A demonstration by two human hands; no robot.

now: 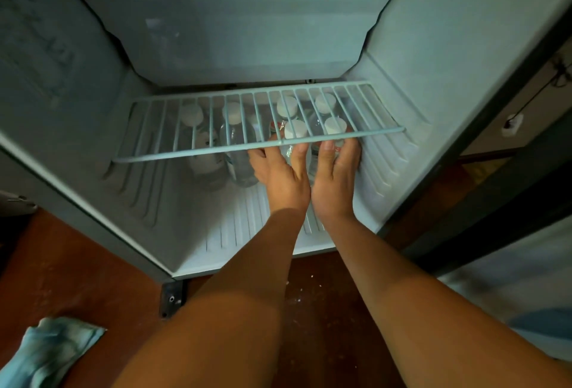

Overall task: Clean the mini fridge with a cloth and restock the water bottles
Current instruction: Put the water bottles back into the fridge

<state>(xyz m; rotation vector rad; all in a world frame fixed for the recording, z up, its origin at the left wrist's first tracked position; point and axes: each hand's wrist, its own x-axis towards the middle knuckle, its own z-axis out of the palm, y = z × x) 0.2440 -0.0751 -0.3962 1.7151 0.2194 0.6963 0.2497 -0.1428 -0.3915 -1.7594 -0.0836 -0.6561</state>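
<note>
The mini fridge (411,47) stands open, with 1 pale wire shelf (198,154) across it. Beneath the shelf, 6 clear water bottles (238,152) with white caps stand on the ribbed fridge floor: 2 at left, 4 clustered at right. 2 hands reach in side by side, touching. The right hand (335,180) curls round the front-right bottle (335,127). The left hand (284,180) lies against its neighbour, grip unclear. 1 crumpled light-blue cloth (46,353) lies on the reddish floor (77,264), lower left.
</note>
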